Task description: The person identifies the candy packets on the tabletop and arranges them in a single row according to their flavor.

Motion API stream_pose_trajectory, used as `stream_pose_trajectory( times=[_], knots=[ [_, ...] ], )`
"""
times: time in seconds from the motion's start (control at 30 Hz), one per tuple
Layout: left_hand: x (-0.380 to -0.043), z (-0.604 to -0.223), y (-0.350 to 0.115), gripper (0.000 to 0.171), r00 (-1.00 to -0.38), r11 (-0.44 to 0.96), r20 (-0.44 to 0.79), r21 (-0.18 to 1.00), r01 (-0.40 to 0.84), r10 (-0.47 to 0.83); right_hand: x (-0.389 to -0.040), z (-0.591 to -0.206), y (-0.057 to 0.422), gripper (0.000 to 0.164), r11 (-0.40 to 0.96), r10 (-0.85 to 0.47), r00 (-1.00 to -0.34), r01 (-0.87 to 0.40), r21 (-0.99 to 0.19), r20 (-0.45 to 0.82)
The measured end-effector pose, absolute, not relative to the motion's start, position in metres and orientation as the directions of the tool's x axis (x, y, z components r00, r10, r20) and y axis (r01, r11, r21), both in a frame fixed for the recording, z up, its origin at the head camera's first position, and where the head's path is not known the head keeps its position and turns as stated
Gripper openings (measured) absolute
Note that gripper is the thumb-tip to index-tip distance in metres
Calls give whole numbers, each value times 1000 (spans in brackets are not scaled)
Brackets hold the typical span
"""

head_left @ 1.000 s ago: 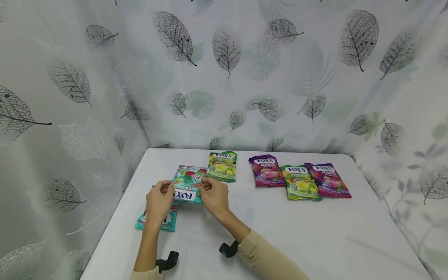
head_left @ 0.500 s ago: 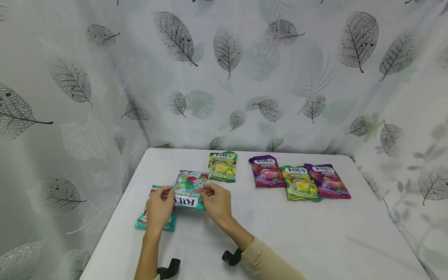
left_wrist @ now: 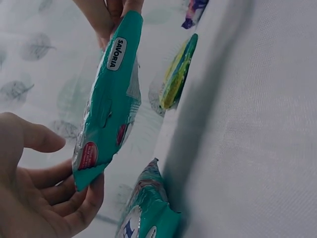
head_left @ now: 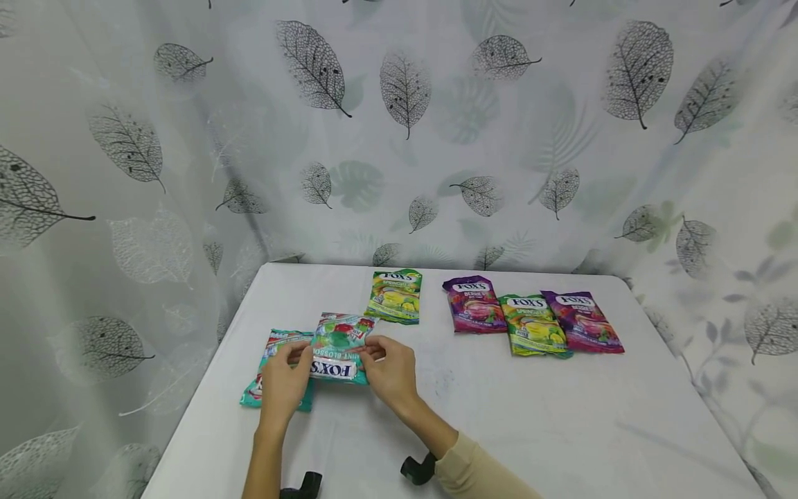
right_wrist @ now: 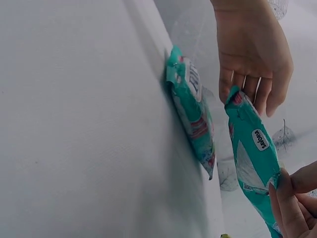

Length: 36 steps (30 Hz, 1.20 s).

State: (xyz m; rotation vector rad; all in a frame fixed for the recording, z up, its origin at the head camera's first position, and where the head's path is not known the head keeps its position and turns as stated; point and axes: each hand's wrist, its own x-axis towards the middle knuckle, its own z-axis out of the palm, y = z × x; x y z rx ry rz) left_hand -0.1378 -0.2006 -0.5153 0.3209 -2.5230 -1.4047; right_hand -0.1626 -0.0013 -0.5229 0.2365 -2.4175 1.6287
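Note:
A teal FOX'S mint candy bag (head_left: 339,346) is held above the table, its lettering upside down in the head view. My right hand (head_left: 393,372) pinches its right edge between thumb and fingers. The fingers of my left hand (head_left: 285,388) touch the other end; in the left wrist view the thumb stands apart from the bag. Beneath the left hand, partly hidden, another teal candy bag (head_left: 254,394) lies on the table. A yellow-green FOX'S candy bag (head_left: 394,296) lies just beyond the held one.
To the right lie a purple berries candy bag (head_left: 475,306), a yellow-green bag (head_left: 535,327) with something under its lower edge, and another purple bag (head_left: 586,324). The white table (head_left: 561,423) ends at a leaf-patterned curtain (head_left: 436,166).
Both hands have drawn the teal bag nearer, slightly right and away from the yellow-green bag. More of the other teal bag now shows. The remaining bags have stayed put.

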Motion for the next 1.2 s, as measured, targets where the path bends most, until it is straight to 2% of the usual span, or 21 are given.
stream_pose_trajectory(
  times=[0.33, 0.67, 1.2],
  knots=[
    [-129, -522, -198, 34, -944, 516, 99, 853, -82, -315, -154, -528, 2, 16, 376, -14, -970, -229, -898, 241],
    [-120, -531, -191, 34, -935, 519, 49, 841, -151, -351, -148, -538, 4, 15, 417, -9, -972, -218, -882, 236],
    [-116, -540, -190, 30, -931, 552, 76, 821, -144, -356, -146, -549, 4, 14, 409, -30, -962, -261, -875, 273]
  ],
)
